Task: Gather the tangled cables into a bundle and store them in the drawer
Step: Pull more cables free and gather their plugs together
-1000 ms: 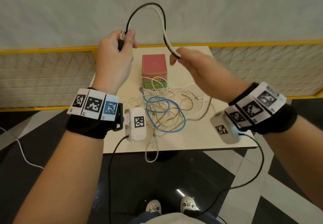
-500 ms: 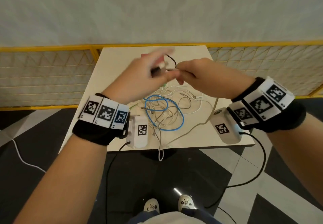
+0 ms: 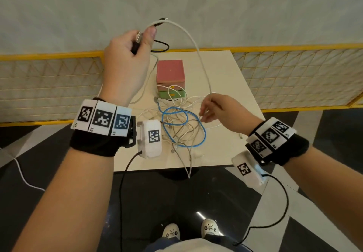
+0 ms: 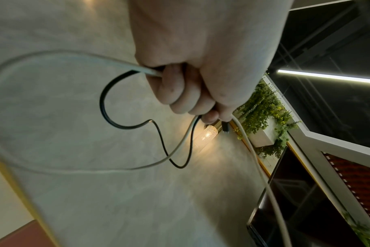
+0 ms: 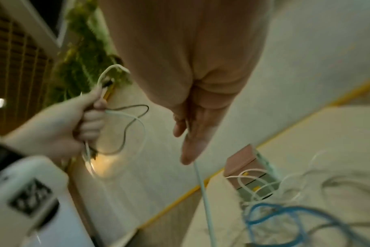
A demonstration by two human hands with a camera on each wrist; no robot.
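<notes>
My left hand (image 3: 143,39) is raised above the table's far left and grips coiled loops of a black cable (image 3: 163,47) and a white cable (image 3: 198,49). In the left wrist view the fingers (image 4: 180,93) are curled round both the black cable (image 4: 101,103) and the white cable (image 4: 53,55). The white cable arcs down to my right hand (image 3: 208,108), which pinches it loosely just above the tangle. A blue cable (image 3: 183,128) and thin white ones lie tangled on the table (image 3: 222,71). Behind them stands a pink box (image 3: 170,73) with a green drawer (image 3: 171,94).
A yellow mesh railing (image 3: 49,82) runs behind and beside the table. One thin cable end (image 3: 188,169) hangs over the table's near edge. A small plug (image 3: 240,136) lies near my right wrist. Dark tiled floor lies below.
Half a second ago both hands met over the box. Since then the left hand has risen up and left with the loops, and the right has dropped along the white cable toward the tangle.
</notes>
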